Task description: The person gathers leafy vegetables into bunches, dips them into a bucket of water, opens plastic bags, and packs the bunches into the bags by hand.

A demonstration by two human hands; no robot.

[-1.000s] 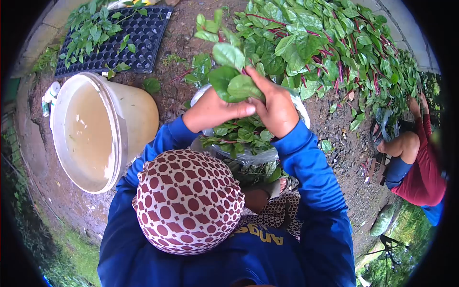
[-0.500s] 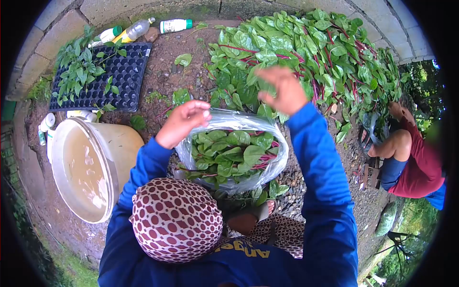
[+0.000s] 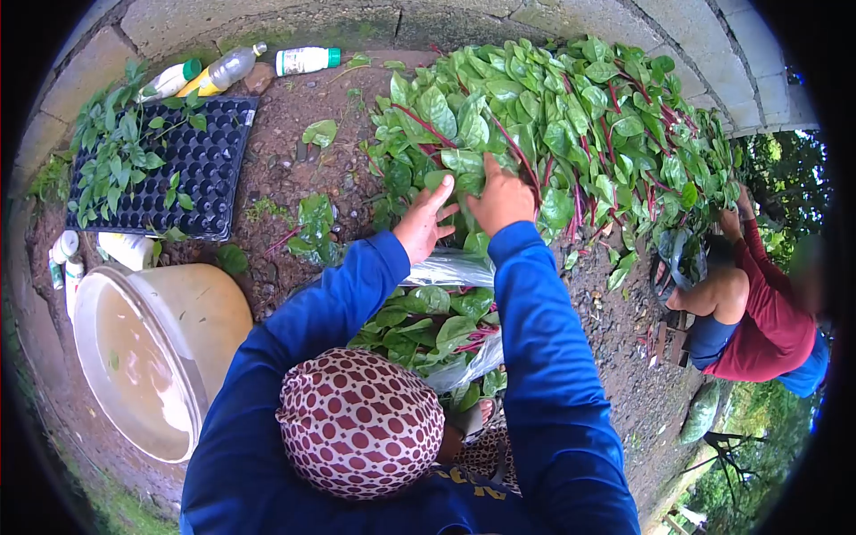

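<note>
A large heap of green leaves with red stems lies on the soil. At its near edge is my left hand, fingers spread, with nothing seen in it. My right hand reaches into the leaves beside it; its fingers are partly among them, and whether they grip any cannot be made out. Below both hands, a clear plastic bag holds more red-stemmed leaves. My sleeves and the patterned head covering hide part of the bag.
A bucket of cloudy water stands at the left. Behind it are a black seedling tray and several bottles. A block wall runs along the back. Another person crouches at the right by the heap.
The leaves held between my hands a second ago are no longer in them. Both hands have come apart, then moved forward to the heap. The view has shifted too.
</note>
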